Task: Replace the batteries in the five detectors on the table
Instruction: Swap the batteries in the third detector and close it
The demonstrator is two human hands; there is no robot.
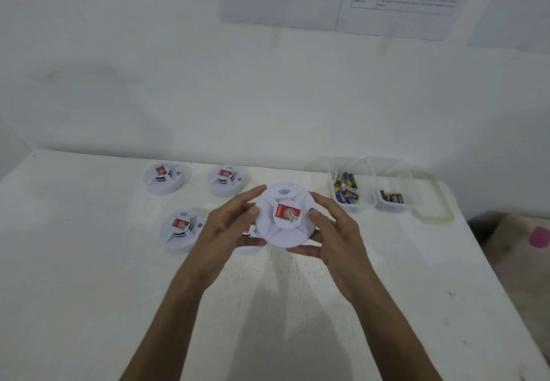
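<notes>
**Both hands hold one detector above the table**

A white round detector (285, 214) is lifted over the white table (89, 276), held between the two hands. Its front side faces the camera, with a red label in the middle and small curved slots near its upper edge.

The left hand (229, 228) grasps the left rim of the held detector. The thumb presses on the front face close to the label, the index finger reaches along the upper rim, and the other fingers go under and behind the lower left edge. The right hand (336, 231) grasps the right rim in a similar way: the thumb lies on the front face to the right of the label, and the fingers curl behind and below the body. Both hands are half closed around the rim, not clenched into fists.

Relative to the held detector, two more detectors lie on the table behind and to the left: the far left detector (164, 178) and the far middle detector (226, 180). A near left detector (181, 229) lies to the left of the left hand. A fifth detector (248, 239) is mostly hidden behind the left hand and the held detector.

To the right of the held detector stand two clear containers touching each other. The larger container (351, 185) holds several loose batteries (345, 191). The smaller container (393, 190) holds a few dark batteries (392, 197).
</notes>
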